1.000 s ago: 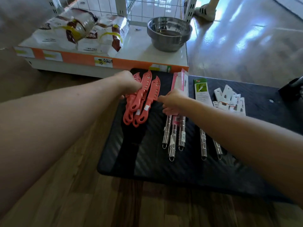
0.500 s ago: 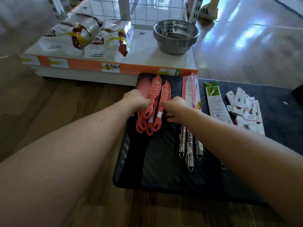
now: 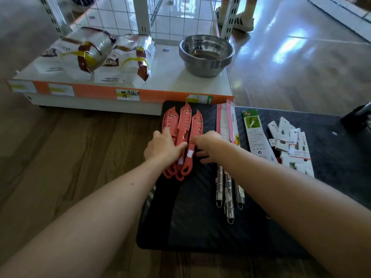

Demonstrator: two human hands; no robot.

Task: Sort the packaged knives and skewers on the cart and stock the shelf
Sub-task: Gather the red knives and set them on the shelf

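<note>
Head camera, looking down: at the centre of the frame, the left hand (image 3: pixel 162 146) lies with fingers curled over a bunch of coral-red sheathed knives (image 3: pixel 185 135) on a black cart (image 3: pixel 200 223). The right hand (image 3: pixel 206 145) touches the bunch's right side, fingers half curled. Steel skewers (image 3: pixel 228 193) lie just right. The white shelf (image 3: pixel 176 81) stands above, holding a metal bowl (image 3: pixel 206 55).

Dark wood-plank floor (image 3: pixel 60 157) left; glossy tiled floor (image 3: pixel 301 63) right, bright window glare; white wire-grid panel (image 3: pixel 180 15) behind.
</note>
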